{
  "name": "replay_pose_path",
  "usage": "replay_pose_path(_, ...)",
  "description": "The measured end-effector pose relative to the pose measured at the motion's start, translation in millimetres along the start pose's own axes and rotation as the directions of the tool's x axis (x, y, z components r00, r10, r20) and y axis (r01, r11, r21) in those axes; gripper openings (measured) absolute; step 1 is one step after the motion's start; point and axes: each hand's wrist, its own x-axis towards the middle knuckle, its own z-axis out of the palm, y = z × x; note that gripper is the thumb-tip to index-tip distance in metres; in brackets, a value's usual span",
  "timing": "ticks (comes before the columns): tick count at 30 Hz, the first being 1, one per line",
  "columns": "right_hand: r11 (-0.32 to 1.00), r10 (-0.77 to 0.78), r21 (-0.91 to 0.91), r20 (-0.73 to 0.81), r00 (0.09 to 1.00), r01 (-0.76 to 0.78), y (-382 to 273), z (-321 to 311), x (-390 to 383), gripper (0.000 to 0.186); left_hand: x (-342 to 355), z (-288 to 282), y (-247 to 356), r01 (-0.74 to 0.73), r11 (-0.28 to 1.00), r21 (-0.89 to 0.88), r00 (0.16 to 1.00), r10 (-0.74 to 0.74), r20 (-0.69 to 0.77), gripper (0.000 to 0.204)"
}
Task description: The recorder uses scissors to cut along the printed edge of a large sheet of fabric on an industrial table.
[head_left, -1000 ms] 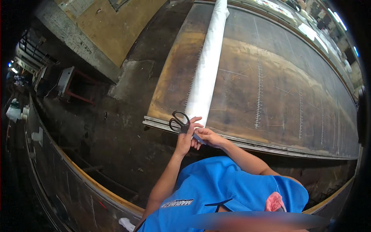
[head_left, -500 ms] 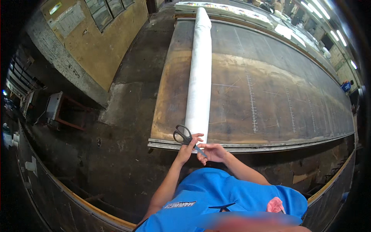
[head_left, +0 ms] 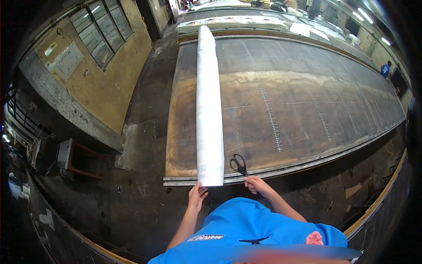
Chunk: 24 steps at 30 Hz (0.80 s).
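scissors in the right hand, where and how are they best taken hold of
Probably by the black handle loops of the scissors, coming from the far side, over the table. The loops point away from the person and stand free of the right hand, which grips the opposite end; the blades are hidden there, so that end is better avoided.

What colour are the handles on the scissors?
The scissors' handles are black. They show best in the head view, the only one here.
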Motion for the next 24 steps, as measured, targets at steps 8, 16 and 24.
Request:
replay_pose_path(8,0.965,-0.213,0.111,-0.193,0.958,0.237,45.0,-54.0,-32.9,0.042,-1.9,53.5,-35.9,0.020,0.969,-0.248,1.000,-0.022,-0.006,0.062)
replay_pose_path(16,0.939,-0.235,0.181,-0.283,0.930,0.293,101.8,-59.5,-55.5,0.043,23.8,58.5,-54.0,-0.226,0.939,-0.261,0.974,0.225,-0.033,0.064)
replay_pose_path(24,0.906,-0.162,0.279,-0.467,0.870,0.318,162.6,-115.8,-100.5,0.048,-34.6,71.1,-88.5,0.152,0.860,-0.488,0.985,-0.174,-0.001,0.037)
